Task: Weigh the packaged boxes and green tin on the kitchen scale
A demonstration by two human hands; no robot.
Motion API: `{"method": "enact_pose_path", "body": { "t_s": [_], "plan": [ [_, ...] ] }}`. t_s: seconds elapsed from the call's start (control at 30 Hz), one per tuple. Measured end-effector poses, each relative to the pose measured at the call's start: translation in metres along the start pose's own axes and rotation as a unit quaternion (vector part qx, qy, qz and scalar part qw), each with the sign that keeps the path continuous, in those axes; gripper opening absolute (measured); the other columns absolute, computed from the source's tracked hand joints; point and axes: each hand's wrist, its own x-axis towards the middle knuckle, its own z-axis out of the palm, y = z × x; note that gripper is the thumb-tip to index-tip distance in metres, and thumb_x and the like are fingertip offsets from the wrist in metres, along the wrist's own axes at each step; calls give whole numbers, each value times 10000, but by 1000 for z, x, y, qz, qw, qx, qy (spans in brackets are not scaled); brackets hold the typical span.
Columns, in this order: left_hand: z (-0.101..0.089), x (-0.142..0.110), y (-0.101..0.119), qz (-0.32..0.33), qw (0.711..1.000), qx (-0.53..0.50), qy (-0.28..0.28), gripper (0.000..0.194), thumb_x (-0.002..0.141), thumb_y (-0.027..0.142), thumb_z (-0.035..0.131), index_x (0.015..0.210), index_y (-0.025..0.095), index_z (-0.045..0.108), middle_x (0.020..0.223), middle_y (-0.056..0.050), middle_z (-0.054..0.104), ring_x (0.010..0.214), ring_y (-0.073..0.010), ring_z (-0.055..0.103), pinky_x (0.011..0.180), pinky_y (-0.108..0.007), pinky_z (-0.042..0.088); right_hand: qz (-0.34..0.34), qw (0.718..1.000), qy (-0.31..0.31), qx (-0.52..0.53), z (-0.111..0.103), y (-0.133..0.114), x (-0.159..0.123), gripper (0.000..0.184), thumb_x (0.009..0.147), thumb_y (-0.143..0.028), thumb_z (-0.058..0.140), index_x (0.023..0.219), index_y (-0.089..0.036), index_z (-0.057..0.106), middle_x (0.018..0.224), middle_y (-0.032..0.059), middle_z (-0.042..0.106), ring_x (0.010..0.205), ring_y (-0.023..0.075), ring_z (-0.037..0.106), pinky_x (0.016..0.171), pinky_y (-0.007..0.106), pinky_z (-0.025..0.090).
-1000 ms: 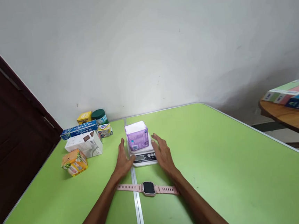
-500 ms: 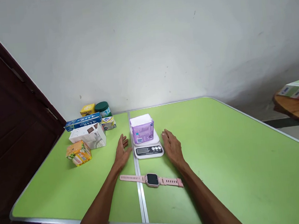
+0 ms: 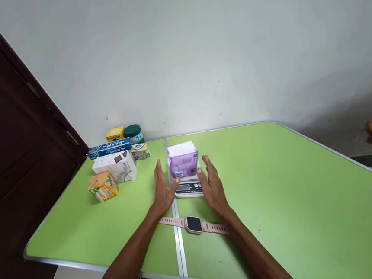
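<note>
A purple and white soft pack stands upright on a white kitchen scale with a small display and round buttons. My left hand is open at the scale's left side, its thumb apart from the fingers and near the front corner. On the other side my right hand is open too, with its thumb over the scale's right edge and covering part of the button panel. Neither hand holds anything. A smartwatch with a pink strap lies flat in front of the scale; my right wrist hides the strap's end.
Grouped at the table's left are an orange and yellow pack, a white box, a long blue box, a small yellow-white box, a yellow box and a green-lidded jar. The green table meets a wall behind.
Both hands have turned more upright, with thumbs spread inward over the scale's front corners. The view has shifted slightly, so things appear further right. Pack, scale and watch stay in place.
</note>
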Motion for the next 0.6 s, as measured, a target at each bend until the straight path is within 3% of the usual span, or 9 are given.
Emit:
{"method": "enact_pose_path", "body": {
  "t_s": [0.1, 0.23, 0.43, 0.6],
  "plan": [
    [4, -2, 10, 8, 999, -19, -48, 959, 967, 626, 553, 1687, 227, 62, 1771, -119, 107, 1643, -322, 67, 1341, -465, 80, 48, 998, -34, 34, 2, -7, -4, 770, 1006, -666, 440, 1626, -214, 379, 1685, 133, 386, 1572, 311, 335, 1289, 561, 265],
    [3, -2, 16, 45, 993, -81, -74, 929, 974, 606, 568, 1678, 218, 101, 1699, -156, 269, 1591, -330, 243, 1314, -502, 208, 44, 996, -57, 54, 6, -22, -10, 735, 992, -678, 456, 1574, -229, 465, 1616, 133, 492, 1493, 322, 453, 1250, 550, 338],
    [-30, -13, 25, 30, 990, -134, 35, 865, 959, 566, 632, 1638, 228, 217, 1626, -156, 375, 1514, -329, 372, 1266, -502, 308, 22, 991, -113, 74, 31, -70, -21, 742, 975, -675, 521, 1583, -256, 443, 1589, 133, 514, 1413, 323, 533, 1177, 546, 434],
    [-81, -35, 9, -27, 983, -94, 152, 923, 912, 616, 672, 1628, 223, 242, 1612, -180, 414, 1466, -334, 443, 1225, -506, 359, 8, 974, -194, 119, 89, -99, -35, 771, 970, -668, 547, 1617, -278, 391, 1602, 141, 494, 1384, 331, 558, 1143, 561, 472]
  ]
}}
